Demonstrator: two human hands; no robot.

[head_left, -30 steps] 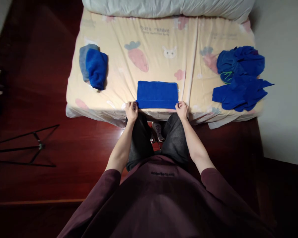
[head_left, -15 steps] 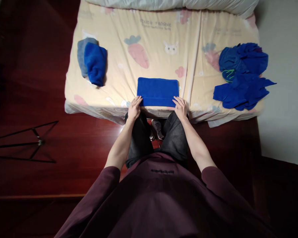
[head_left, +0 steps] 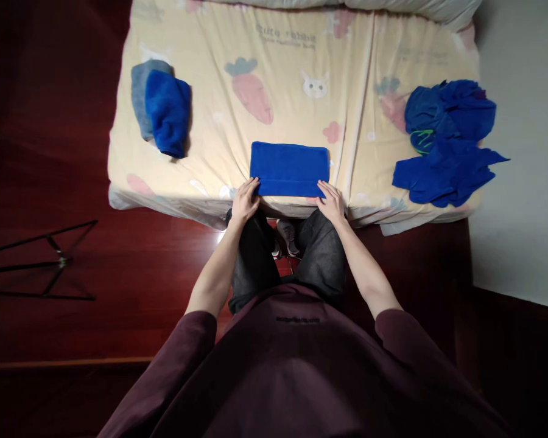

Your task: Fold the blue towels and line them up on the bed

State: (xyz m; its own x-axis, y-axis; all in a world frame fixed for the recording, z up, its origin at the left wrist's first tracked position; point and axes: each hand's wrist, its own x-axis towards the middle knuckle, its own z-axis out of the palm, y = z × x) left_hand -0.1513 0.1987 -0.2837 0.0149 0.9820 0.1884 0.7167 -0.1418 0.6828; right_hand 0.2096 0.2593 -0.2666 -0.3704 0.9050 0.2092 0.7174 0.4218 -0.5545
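The cloth (head_left: 289, 164) lay lengthwise left to right, left hand (head_left: 245, 199) and right hand (head_left: 331, 202) outstretched, fingertips on its near corners.

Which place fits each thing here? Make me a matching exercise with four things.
1. Flat blue cloth
2. Grey cloth
3. Black stand
4. Crumpled blue heap

A. Right side of the bed
B. Touched by left hand and right hand
C. Picture's left edge, over red floor
D. Partly covered, bed's left side

Pairs: 1-B, 2-D, 3-C, 4-A
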